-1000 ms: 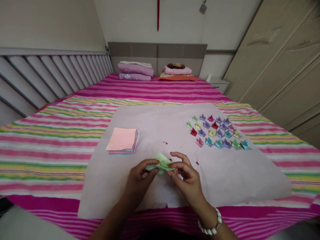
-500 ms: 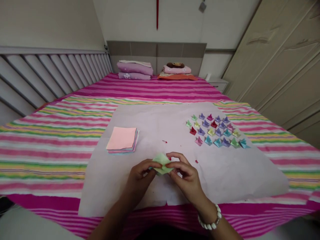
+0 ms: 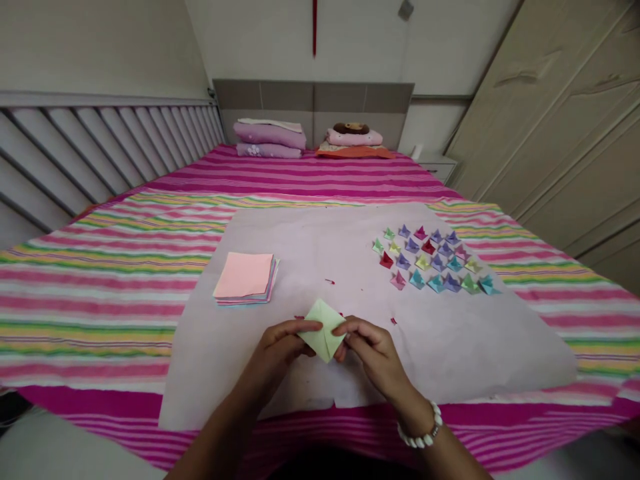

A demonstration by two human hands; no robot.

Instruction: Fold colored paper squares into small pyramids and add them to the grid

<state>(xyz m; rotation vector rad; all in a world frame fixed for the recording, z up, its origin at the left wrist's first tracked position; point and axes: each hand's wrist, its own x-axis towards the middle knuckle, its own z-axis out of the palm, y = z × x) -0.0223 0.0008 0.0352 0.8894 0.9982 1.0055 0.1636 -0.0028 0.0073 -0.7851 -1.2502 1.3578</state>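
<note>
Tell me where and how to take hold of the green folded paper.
Probably pinch the green folded paper by its far corner, coming from the far side: it is a diamond whose left and right corners are held, while the far corner points away, uncovered.

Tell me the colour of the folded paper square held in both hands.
The folded paper square is pale green, clearest in the head view.

You can read no text, label, brand, number or sign anywhere in the frame; the pale flower mark [image 3: 255, 152] on the folded purple bedding [image 3: 281, 152], upper centre-left, gives you a pattern without letters; the grey hanging object [image 3: 406, 10], top right of centre, is too blurred to read.
</note>
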